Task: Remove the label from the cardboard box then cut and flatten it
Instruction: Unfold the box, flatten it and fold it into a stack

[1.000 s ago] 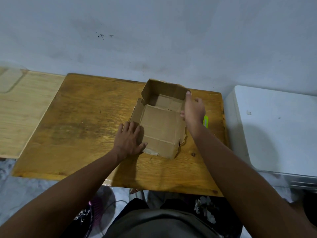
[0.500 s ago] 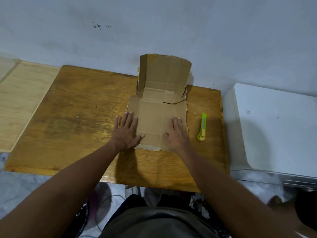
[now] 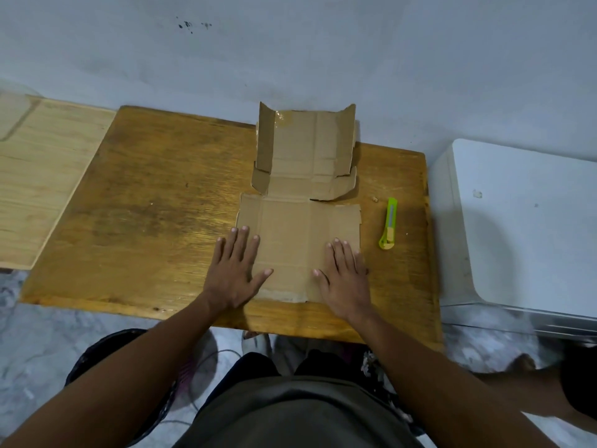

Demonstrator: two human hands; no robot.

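The cut cardboard box (image 3: pixel 298 221) lies on the tabletop (image 3: pixel 145 205), long axis running away from me, far panel tilted up by the wall; my left hand (image 3: pixel 234 273) and right hand (image 3: pixel 345 282), fingers spread flat, press its near corners; the green cutter (image 3: pixel 389 223) lies just right.

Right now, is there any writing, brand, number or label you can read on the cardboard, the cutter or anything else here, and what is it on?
None can be read.
cardboard box: plain brown, no print or label showing; a strip of clear tape near its far edge carries no text.
green cutter: no legible marking.
white appliance: two small marks, too small to read.
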